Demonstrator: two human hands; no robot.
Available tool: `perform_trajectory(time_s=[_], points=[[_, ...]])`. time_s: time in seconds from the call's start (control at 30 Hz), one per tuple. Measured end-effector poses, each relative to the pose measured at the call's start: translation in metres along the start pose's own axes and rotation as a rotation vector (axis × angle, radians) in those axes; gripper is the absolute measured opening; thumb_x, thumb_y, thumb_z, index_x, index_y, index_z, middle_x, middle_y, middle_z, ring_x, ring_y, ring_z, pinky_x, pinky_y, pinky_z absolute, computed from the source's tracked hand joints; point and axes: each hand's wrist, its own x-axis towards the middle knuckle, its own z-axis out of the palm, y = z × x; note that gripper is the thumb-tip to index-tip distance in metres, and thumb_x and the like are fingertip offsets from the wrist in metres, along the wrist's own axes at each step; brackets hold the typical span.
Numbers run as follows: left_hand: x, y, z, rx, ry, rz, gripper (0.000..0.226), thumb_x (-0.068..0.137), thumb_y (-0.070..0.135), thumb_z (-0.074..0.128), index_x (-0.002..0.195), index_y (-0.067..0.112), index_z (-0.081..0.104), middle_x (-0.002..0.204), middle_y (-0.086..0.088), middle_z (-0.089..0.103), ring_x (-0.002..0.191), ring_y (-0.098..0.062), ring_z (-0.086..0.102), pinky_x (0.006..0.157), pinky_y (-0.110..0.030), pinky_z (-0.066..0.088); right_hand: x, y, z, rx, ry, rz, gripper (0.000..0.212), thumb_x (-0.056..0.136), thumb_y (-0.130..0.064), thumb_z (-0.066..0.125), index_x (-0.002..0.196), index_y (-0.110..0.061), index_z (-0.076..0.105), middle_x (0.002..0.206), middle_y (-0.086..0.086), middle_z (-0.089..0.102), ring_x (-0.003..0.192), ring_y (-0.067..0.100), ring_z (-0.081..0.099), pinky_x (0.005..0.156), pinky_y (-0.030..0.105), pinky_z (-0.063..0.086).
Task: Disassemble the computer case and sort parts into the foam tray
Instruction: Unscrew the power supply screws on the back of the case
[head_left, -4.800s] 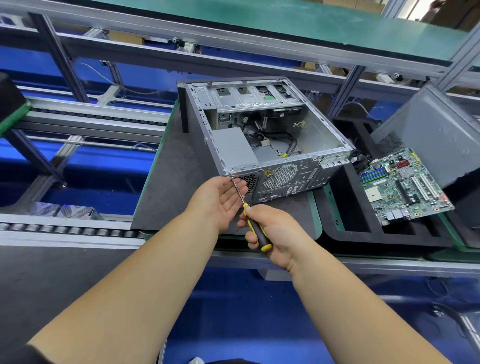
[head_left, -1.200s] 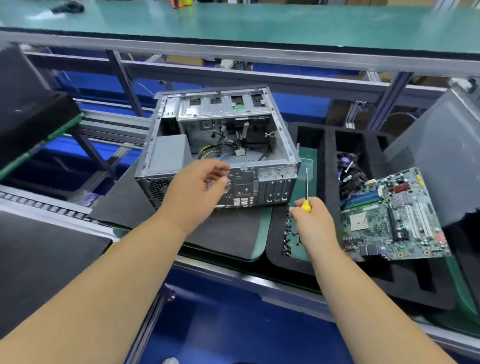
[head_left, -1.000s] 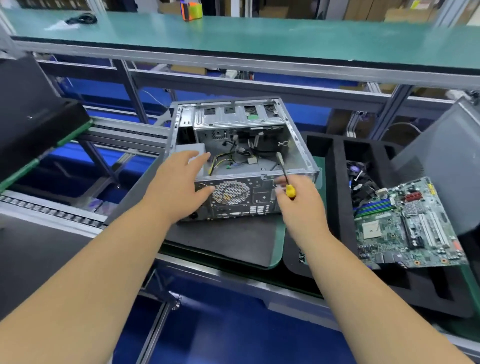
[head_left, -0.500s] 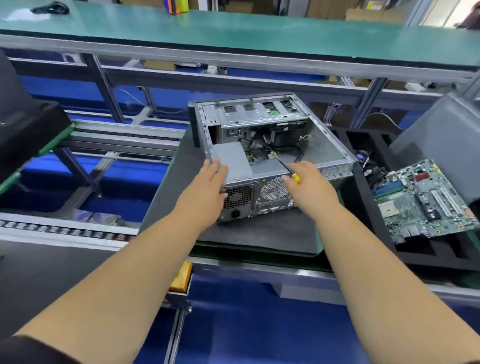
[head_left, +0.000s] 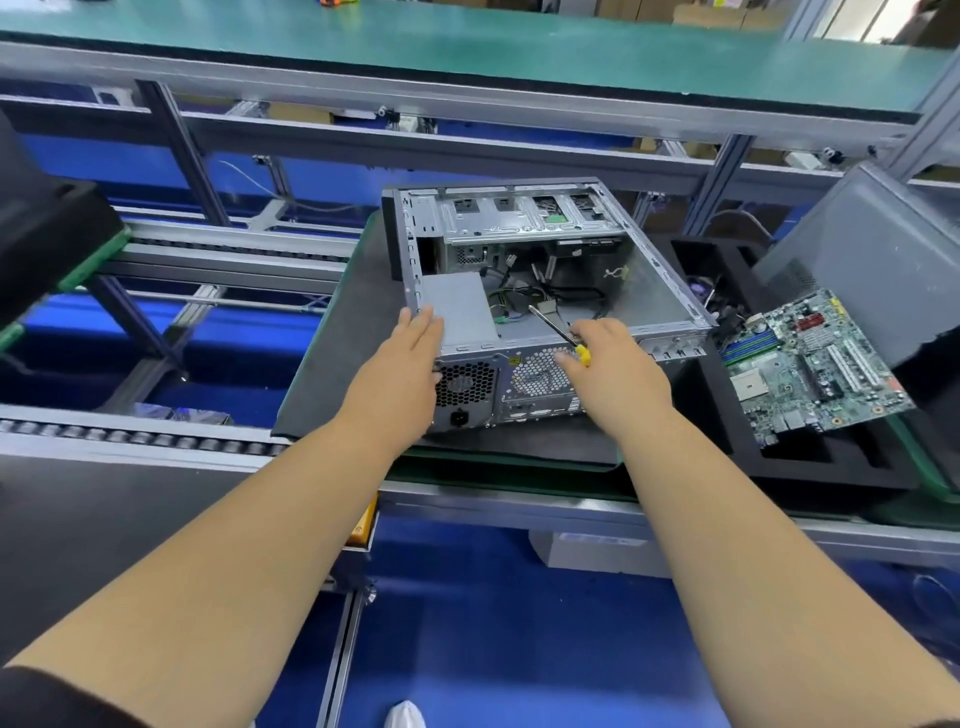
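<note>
The left hand lies flat, fingers straight, on the near left corner of the open computer case, touching the grey power supply. The right hand curls round a yellow-handled screwdriver, its shaft angled into the case. The case sits on a dark mat on the worktop; just right, a black foam tray holds a motherboard. Blue floor shows below.

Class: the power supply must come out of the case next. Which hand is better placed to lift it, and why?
Probably the left hand: it rests open against the power supply, while the right hand grips the screwdriver.
</note>
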Motion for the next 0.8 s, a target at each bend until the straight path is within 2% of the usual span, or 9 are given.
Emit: perform_trajectory(time_s=[0.23, 0.43, 0.63, 0.8], points=[[-0.023, 0.018, 0.001, -0.014, -0.015, -0.041, 0.086, 0.087, -0.005, 0.059, 0.156, 0.014, 0.012, 0.164, 0.0, 0.003, 0.15, -0.017, -0.001, 0.11, -0.026, 0.028, -0.02, 0.011, -0.006, -0.01, 0.002, -0.025, 0.039, 0.102, -0.042, 0.046, 0.137, -0.025, 0.046, 0.14, 0.0, 0.043, 0.103, 0.029, 0.059, 0.074, 0.036, 0.044], [-0.04, 0.031, 0.002, -0.042, -0.009, -0.059, 0.086, 0.085, -0.009, 0.055, 0.156, 0.015, 0.012, 0.164, 0.001, 0.003, 0.15, -0.017, -0.002, 0.109, -0.028, 0.031, -0.032, 0.019, -0.011, -0.006, -0.012, -0.043, 0.039, 0.102, -0.043, 0.046, 0.137, -0.025, 0.046, 0.141, 0.0, 0.043, 0.105, 0.029, 0.059, 0.076, 0.037, 0.045], [-0.045, 0.036, -0.001, -0.062, -0.03, -0.067, 0.084, 0.087, -0.008, 0.053, 0.156, 0.015, 0.012, 0.164, 0.001, 0.003, 0.15, -0.017, -0.001, 0.114, -0.026, 0.021, -0.036, 0.022, -0.014, -0.004, -0.013, -0.045, 0.039, 0.102, -0.042, 0.047, 0.137, -0.025, 0.047, 0.141, 0.0, 0.043, 0.107, 0.03, 0.058, 0.077, 0.037, 0.044], [-0.049, 0.031, -0.003, -0.099, -0.03, -0.024, 0.08, 0.088, -0.003, 0.057, 0.155, 0.016, 0.017, 0.163, 0.003, 0.01, 0.15, -0.015, 0.004, 0.109, -0.018, 0.012, -0.041, 0.022, -0.01, 0.046, 0.015, -0.02, 0.039, 0.102, -0.039, 0.048, 0.138, -0.024, 0.048, 0.144, -0.002, 0.042, 0.109, 0.028, 0.057, 0.078, 0.037, 0.043]])
